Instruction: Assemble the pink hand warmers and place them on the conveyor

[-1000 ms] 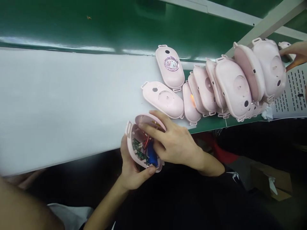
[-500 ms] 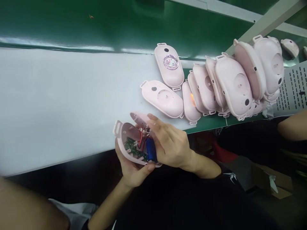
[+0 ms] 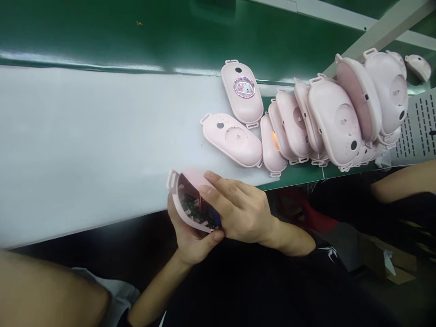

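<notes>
My left hand (image 3: 190,245) cups a pale pink oval plastic shell (image 3: 193,224) from below, its thumb on the near rim. The shell tilts open toward me over the table's front edge. Inside are a green circuit board (image 3: 195,215), a bit of red wire and part of a blue cylinder (image 3: 216,219). My right hand (image 3: 243,209) grips the pink cover (image 3: 193,177), fingers on its outer face, and holds it slanted over the shell. The right end of the shell is hidden behind this hand.
Two closed pink cases (image 3: 241,93) lie on the white table covering (image 3: 85,136), one with a shiny oval badge. Several more lean in a row (image 3: 335,122) at right, one glowing orange. Another person's arm (image 3: 405,181) is at right; bare skin of someone (image 3: 51,290) shows lower left.
My right hand has lowered the cover closer to the shell, so less of the wires and blue cylinder shows. The arm at right reaches further left.
</notes>
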`<action>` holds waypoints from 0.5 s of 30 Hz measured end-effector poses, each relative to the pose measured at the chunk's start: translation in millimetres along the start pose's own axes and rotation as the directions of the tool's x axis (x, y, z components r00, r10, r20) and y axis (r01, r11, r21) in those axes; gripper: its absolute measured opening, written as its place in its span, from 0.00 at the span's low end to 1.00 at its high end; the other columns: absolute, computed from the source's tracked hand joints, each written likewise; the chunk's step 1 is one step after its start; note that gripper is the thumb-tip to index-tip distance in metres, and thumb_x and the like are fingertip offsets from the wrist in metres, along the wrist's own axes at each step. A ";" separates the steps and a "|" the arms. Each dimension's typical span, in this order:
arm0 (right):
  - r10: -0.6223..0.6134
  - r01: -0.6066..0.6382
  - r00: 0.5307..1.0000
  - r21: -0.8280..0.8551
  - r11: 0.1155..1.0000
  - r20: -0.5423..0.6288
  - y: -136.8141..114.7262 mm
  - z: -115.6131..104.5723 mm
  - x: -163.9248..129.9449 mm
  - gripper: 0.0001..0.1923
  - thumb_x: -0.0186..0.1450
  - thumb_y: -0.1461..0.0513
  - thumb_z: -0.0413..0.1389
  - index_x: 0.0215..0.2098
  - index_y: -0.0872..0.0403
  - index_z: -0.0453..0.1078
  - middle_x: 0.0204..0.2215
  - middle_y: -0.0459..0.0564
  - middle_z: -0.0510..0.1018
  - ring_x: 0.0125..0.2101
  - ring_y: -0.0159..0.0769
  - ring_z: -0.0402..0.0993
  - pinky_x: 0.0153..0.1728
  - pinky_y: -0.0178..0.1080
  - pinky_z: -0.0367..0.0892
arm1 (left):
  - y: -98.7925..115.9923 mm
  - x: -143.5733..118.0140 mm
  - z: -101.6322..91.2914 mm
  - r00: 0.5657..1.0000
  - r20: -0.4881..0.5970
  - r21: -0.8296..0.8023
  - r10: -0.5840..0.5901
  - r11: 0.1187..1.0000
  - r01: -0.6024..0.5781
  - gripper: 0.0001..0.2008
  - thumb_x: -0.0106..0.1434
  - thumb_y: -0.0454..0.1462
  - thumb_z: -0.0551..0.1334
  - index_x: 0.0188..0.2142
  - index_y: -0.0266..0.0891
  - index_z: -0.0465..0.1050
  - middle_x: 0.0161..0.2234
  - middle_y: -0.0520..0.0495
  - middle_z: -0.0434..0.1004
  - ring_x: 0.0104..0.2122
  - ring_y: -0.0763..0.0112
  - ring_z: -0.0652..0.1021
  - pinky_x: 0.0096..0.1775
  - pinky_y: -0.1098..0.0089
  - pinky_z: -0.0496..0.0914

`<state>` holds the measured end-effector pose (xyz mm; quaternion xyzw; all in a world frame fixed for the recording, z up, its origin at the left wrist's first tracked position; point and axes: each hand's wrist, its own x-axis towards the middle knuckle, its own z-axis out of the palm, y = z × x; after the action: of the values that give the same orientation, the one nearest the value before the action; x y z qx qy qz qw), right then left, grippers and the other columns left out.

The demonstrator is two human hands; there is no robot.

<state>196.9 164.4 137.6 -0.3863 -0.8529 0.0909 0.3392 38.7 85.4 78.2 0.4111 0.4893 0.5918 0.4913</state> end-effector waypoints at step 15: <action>-0.070 0.082 0.976 0.052 0.995 -0.206 -2.0 -0.7 7.7 0.16 0.77 0.65 0.56 0.61 0.54 0.77 0.59 0.59 0.88 0.49 0.38 0.88 0.47 0.38 0.87 | -4.2 0.5 1.4 0.999 -0.006 -0.132 0.052 0.990 -0.052 0.53 0.65 0.47 0.82 0.80 0.61 0.56 0.78 0.42 0.67 0.73 0.43 0.76 0.67 0.50 0.83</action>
<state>192.5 168.5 142.9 -0.3505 -0.8247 0.0634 0.4393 40.8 86.3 74.3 0.3895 0.4390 0.6361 0.5010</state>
